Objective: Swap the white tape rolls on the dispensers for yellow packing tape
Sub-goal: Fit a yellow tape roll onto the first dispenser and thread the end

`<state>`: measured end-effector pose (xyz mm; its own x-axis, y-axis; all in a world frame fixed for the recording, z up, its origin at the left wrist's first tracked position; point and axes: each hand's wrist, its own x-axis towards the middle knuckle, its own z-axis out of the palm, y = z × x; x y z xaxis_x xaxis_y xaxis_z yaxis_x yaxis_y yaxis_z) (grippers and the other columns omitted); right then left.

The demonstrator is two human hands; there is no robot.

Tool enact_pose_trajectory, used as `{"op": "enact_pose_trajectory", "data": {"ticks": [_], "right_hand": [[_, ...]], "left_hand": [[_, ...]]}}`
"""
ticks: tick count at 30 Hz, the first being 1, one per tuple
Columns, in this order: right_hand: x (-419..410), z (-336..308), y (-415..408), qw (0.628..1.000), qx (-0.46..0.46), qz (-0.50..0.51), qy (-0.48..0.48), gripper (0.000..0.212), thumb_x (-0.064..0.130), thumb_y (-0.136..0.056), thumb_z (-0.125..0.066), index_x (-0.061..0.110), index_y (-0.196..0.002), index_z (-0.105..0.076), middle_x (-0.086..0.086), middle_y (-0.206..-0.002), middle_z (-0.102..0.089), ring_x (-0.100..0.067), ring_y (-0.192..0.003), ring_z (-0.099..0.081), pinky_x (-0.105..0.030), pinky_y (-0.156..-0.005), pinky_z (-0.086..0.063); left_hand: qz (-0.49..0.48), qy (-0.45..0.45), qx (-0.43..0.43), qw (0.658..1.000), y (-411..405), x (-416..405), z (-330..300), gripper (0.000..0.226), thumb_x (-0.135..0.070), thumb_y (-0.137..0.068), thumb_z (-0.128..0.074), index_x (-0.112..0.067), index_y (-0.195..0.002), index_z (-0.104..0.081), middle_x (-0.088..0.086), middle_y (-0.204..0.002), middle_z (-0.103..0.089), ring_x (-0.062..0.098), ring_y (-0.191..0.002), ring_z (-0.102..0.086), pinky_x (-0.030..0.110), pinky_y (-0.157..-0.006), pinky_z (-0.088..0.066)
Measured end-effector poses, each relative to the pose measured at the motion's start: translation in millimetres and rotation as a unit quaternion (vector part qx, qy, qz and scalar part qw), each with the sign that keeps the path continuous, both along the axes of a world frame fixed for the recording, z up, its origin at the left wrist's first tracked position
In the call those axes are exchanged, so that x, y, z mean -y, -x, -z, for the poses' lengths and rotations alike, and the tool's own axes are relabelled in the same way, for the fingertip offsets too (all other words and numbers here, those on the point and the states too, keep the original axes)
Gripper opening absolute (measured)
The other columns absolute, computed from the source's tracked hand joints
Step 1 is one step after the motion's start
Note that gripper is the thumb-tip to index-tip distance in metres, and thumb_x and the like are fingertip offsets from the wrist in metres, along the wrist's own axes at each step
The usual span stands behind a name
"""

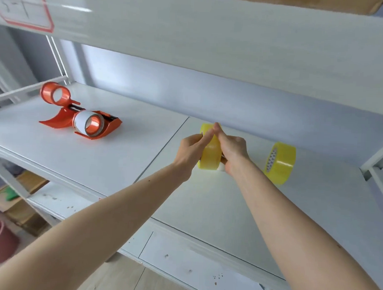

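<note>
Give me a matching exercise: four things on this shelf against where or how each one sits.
Things:
1. white tape roll
2. yellow tape roll
3. second yellow tape roll
4. empty orange dispenser

States:
A. standing on edge, untouched, far right
B. held between left hand and right hand
C. mounted on an orange dispenser
D. farthest left, no roll on it

Pairs: 1-C, 2-B, 3-A, 4-D

Two yellow packing tape rolls, one held (pixel 210 146) and one far right (pixel 281 163), two orange dispensers, far left (pixel 55 94) and nearer (pixel 81 123), one white tape roll (pixel 88 124), two hands, left (pixel 191 149) and right (pixel 232 150).
</note>
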<state>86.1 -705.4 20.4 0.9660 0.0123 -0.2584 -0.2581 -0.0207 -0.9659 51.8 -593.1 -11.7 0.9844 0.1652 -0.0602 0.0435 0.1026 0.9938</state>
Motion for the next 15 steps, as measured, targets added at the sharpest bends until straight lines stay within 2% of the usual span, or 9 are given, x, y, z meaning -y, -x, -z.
{"op": "enact_pose_trajectory", "data": {"ticks": [3, 6, 7, 10, 15], "right_hand": [[-21.9, 1.3, 4.1, 0.999, -0.003, -0.039, -0.010, 0.039, 0.051, -0.079, -0.077, 0.013, -0.074, -0.070, -0.009, -0.088, -0.074, -0.030, -0.088, -0.073, -0.046, -0.090, -0.059], [-44.2, 0.5, 10.3, 0.997, -0.004, -0.075, -0.009, 0.036, 0.046, -0.084, -0.075, 0.012, -0.073, -0.066, -0.004, -0.079, -0.069, -0.022, -0.075, -0.067, -0.042, -0.089, -0.058], [-52.4, 0.5, 12.7, 0.996, -0.004, -0.085, -0.009, 0.037, 0.046, -0.084, -0.075, 0.012, -0.073, -0.065, -0.003, -0.078, -0.068, -0.021, -0.073, -0.065, -0.042, -0.089, -0.057], [-79.1, 1.9, 19.8, 0.993, -0.001, -0.121, -0.005, 0.036, 0.047, -0.085, -0.073, 0.012, -0.079, -0.065, -0.004, -0.080, -0.067, -0.020, -0.073, -0.064, -0.040, -0.088, -0.057], [-135.6, 0.0, 30.3, 0.988, 0.012, -0.155, -0.001, 0.037, 0.046, -0.085, -0.074, 0.012, -0.075, -0.062, -0.006, -0.082, -0.066, -0.024, -0.075, -0.064, -0.037, -0.079, -0.056]], "left_hand": [[-0.023, -0.002, -0.007, 1.000, 13.3, -21.6, -2.0, 0.084, -0.062, -0.068, -0.072, 0.012, -0.104, -0.059, 0.013, -0.090, -0.061, 0.025, -0.083, -0.058, 0.041, -0.083, -0.046], [-0.051, 0.005, -0.006, 0.999, 26.6, -41.6, -6.3, 0.072, -0.054, -0.076, -0.069, 0.010, -0.110, -0.064, 0.030, -0.104, -0.069, 0.028, -0.088, -0.065, 0.050, -0.093, -0.053], [-0.060, 0.006, -0.010, 0.998, 30.6, -48.7, -7.2, 0.068, -0.051, -0.079, -0.067, 0.008, -0.111, -0.066, 0.031, -0.111, -0.069, 0.031, -0.091, -0.068, 0.051, -0.097, -0.052], [-0.089, 0.010, -0.022, 0.996, 41.5, -74.9, -6.2, 0.052, -0.046, -0.091, -0.064, 0.002, -0.112, -0.070, 0.025, -0.111, -0.072, 0.038, -0.104, -0.071, 0.048, -0.098, -0.054], [-0.121, 0.017, -0.031, 0.992, 59.4, -127.4, -8.4, 0.041, -0.040, -0.098, -0.060, -0.003, -0.112, -0.070, 0.017, -0.110, -0.075, 0.034, -0.105, -0.072, 0.043, -0.097, -0.056]]}}
